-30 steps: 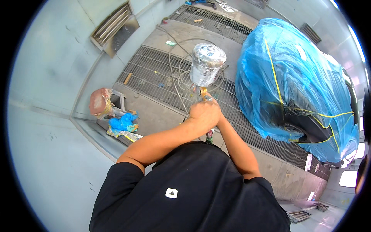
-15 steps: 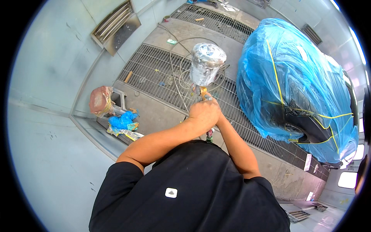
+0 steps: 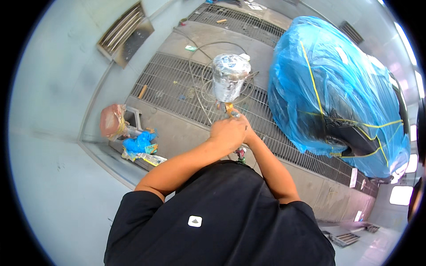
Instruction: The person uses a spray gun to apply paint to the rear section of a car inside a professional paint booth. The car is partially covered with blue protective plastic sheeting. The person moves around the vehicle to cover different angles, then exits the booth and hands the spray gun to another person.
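In front of my chest I hold a spray gun (image 3: 228, 108) with a yellowish body. Its large cup (image 3: 230, 82) stands on top, covered in crumpled silver foil and nearly upright. My right hand (image 3: 246, 123) is closed round the gun's handle, its fingers partly hidden. Over and beside it wraps my left hand (image 3: 227, 134), also closed; whether it grips the handle or the right hand cannot be seen. Below the hands, a red and green hose fitting (image 3: 241, 154) shows in front of my shirt.
To the right stands a large vehicle-like body (image 3: 306, 84) under blue plastic film with yellow tape. A thin hose (image 3: 191, 66) loops over the floor grating (image 3: 166, 84). At left, a tape-wrapped stand (image 3: 113, 122) and crumpled blue plastic (image 3: 140, 142) sit by the wall with a vent (image 3: 124, 33).
My view has shifted slightly. Both hands and the gun have moved a little to the left and nearer; a pale tip now shows at the cup's top right. The grip looks the same.
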The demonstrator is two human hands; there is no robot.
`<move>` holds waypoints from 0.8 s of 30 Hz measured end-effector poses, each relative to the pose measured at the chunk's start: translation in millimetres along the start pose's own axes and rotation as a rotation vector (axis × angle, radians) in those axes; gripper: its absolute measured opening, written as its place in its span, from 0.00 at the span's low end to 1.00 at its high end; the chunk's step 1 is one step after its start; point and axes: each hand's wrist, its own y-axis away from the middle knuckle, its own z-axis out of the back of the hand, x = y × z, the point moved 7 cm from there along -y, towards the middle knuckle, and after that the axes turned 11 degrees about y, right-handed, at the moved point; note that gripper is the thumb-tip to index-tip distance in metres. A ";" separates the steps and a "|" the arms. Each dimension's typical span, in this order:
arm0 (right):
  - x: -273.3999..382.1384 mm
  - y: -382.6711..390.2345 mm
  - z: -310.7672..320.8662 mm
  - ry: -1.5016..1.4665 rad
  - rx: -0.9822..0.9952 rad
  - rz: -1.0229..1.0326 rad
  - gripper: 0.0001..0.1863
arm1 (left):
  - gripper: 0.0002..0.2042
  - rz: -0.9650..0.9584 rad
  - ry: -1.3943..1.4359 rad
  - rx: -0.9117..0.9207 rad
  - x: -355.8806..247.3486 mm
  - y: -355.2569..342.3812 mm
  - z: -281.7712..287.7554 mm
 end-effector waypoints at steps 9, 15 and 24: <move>50.1 19.3 45.3 -0.090 -0.365 0.028 0.45 | 0.24 -0.122 0.163 0.628 4.4 8.0 -32.3; 158.1 113.7 116.6 -0.386 -0.786 0.426 0.36 | 0.24 -0.115 0.832 1.078 18.6 8.3 -158.5; 125.2 431.2 257.1 -0.474 -1.630 0.391 0.25 | 0.20 0.055 -0.130 1.176 246.7 51.4 -291.7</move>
